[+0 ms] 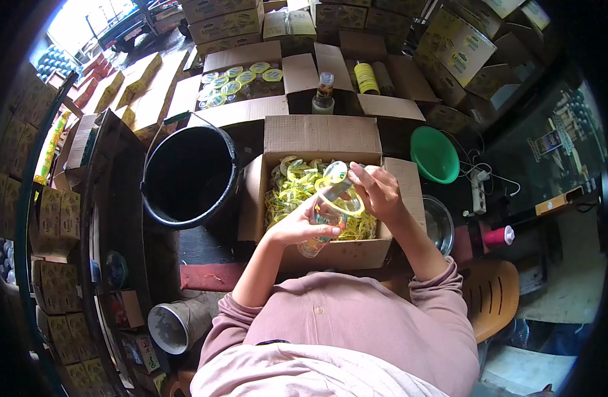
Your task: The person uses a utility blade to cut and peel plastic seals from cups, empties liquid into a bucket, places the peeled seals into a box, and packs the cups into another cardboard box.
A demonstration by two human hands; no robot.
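Observation:
My left hand [300, 226] is closed around a clear printed plastic cup [315, 246], which tilts over the front of an open cardboard box [322, 135]. A yellow ring of film [350, 204] rims the cup's mouth. My right hand [378, 190] is closed just above that mouth, its fingers pinched on a flat grey blade-like tool [335, 191] that reaches across the rim. Beside the right fingertips, a round yellow-edged lid piece [335, 172] stands up. Beneath both hands, the box holds a heap of yellow and clear plastic trimmings [287, 182].
A black bucket [188, 177] stands left of the box. To the right are a green bowl [435, 155], a metal basin [439, 225] and a white power strip [478, 192]. Behind, an open carton holds yellow-lidded cups [231, 87], near a bottle [324, 94] and stacked yellow lids [366, 78].

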